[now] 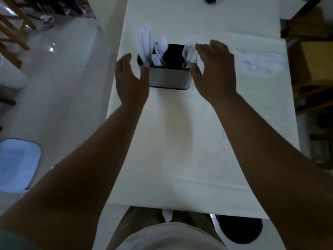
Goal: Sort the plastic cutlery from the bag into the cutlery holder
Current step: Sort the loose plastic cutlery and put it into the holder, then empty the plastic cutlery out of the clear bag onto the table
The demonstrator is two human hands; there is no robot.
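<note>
A grey metal cutlery holder (pixel 168 78) with a dark inside stands on the white table (pixel 180 141). White plastic knives (pixel 144 42) stick up from its left compartment. White spoons (pixel 160 49) stand beside them, and white forks (pixel 189 53) fill the right compartment. My left hand (pixel 131 80) is at the holder's left side, fingers spread, thumb near the front left corner. My right hand (pixel 214 71) is at the right side, fingers apart, thumb by the front right corner. Whether the palms touch the holder is unclear. A clear plastic bag (pixel 259 62) lies to the right.
The table's left edge runs just beside my left hand, with grey floor tiles below. A wooden chair (pixel 12 29) and a mug (pixel 47 20) are at the far left. A blue stool (pixel 18 165) stands at the lower left. Dark furniture lines the right side.
</note>
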